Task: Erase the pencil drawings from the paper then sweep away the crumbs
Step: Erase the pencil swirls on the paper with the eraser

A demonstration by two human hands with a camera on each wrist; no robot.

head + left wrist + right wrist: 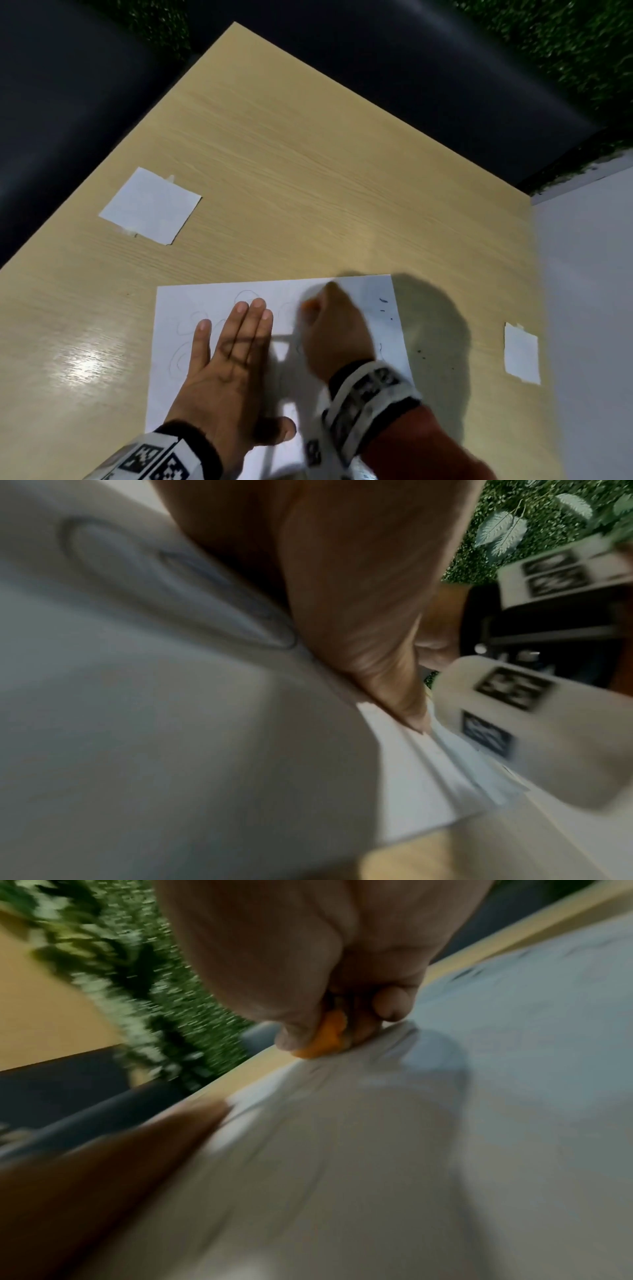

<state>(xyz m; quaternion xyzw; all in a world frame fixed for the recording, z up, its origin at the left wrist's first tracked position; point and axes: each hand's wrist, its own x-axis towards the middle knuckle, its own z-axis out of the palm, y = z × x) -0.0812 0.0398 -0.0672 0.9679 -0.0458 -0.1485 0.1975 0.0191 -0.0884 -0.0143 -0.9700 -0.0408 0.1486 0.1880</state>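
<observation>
A white sheet of paper [219, 294] lies flat on a light wood-grain table [291, 164], at the edge nearest the person, and serves as the landmark here. The left hand [226, 363] rests palm down on the sheet's left half, fingers straight and close together, thumb spread toward the sheet's near edge, holding nothing and pressing the paper down. Faint pencil loops [190, 323] show on the sheet just beyond and to the left of those fingertips; in the left wrist view a looped pencil line [178, 582] runs right beside the palm. The right hand [334, 334] is on the sheet's right half, blurred, its fingers curled and pinching a small orange eraser [311, 305], whose lower edge touches the paper in the right wrist view [325, 1039]. Dark eraser crumbs [383, 301] lie on the sheet near its far right corner, and a few more specks [420, 353] sit on the table just off the sheet's right edge. A small white paper square [150, 205] is taped to the table well beyond the sheet's far left corner, and another white taped piece [521, 353] lies to the right of the sheet at the table's edge. Both wrists wear bands with black-and-white markers.
</observation>
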